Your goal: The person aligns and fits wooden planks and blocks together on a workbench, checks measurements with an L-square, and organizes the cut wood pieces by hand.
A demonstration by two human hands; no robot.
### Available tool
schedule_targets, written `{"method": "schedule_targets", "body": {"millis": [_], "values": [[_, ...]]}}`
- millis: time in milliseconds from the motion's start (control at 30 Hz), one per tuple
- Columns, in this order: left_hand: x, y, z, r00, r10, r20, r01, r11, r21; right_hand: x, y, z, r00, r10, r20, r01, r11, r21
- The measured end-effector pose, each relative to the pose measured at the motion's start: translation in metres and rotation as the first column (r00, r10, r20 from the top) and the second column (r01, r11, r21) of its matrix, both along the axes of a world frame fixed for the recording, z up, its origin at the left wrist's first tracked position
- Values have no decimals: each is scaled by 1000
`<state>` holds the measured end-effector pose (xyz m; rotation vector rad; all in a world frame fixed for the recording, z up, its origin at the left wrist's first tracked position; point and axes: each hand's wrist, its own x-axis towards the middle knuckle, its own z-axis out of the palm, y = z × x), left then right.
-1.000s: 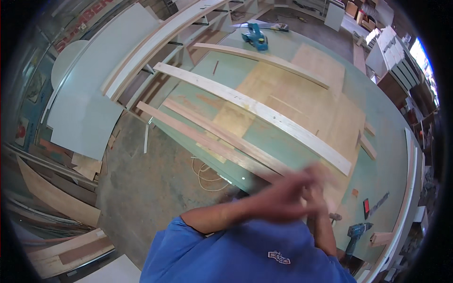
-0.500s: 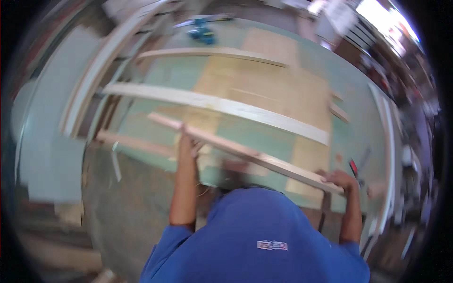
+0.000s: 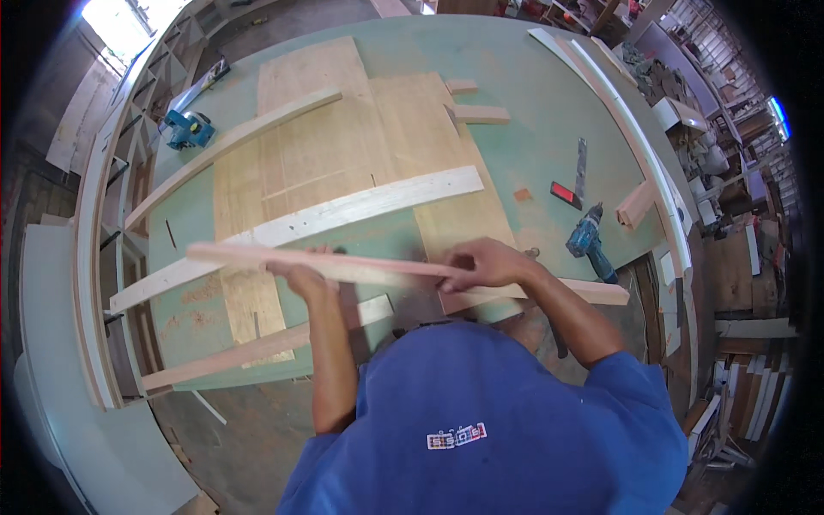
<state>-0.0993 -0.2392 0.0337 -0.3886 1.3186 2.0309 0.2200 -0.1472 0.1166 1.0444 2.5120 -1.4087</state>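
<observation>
A pinkish wooden batten (image 3: 352, 264), slightly blurred, is held above the worktable and runs nearly level across my front. My left hand (image 3: 306, 279) is closed around it from the near side, toward the middle of its length. Near its right end, my right hand (image 3: 487, 263) grips it with thumb and fingers. Beyond it lies a white-faced batten (image 3: 360, 204), slanting across the pale boards. Below the held batten, another batten (image 3: 249, 349) rests along the table's near edge on the left, and a further batten (image 3: 575, 293) shows past my right hand.
On the green worktable (image 3: 549, 94) lie plywood boards (image 3: 318, 120), a long batten (image 3: 232, 142), a blue power tool (image 3: 189, 129), a cordless drill (image 3: 589, 242), a red-handled tool (image 3: 566, 194) and short wood offcuts (image 3: 481, 114). A long frame (image 3: 103, 257) stands at left.
The view has turned, shifting the table in the picture. The held batten has swung from slanting down rightward to nearly level. My right hand is nearer to my left hand; both still hold the batten.
</observation>
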Motion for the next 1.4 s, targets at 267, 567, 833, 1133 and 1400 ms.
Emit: {"method": "schedule_targets", "body": {"millis": [267, 567, 833, 1133, 1400], "values": [[54, 64, 14, 996, -91, -9, 91, 996, 12, -18, 37, -13, 981, -190, 36, 181, 969, 168], [72, 90, 35, 992, -112, 55, 101, 980, 173, 77, 93, 45, 992, 109, 63, -108, 994, -16], [7, 108, 19, 974, -112, -198, 128, 990, 67, 209, 252, 33, 988, -71, 135, -10, 854, 521], [118, 164, -36, 794, -282, -539, 256, 959, -124, 289, 347, -82, 987, -163, -7, 117, 677, 726], [149, 179, -50, 749, -295, -594, -33, 878, -477, 281, 341, -102, 977, -206, -48, 181, 696, 695]]}}
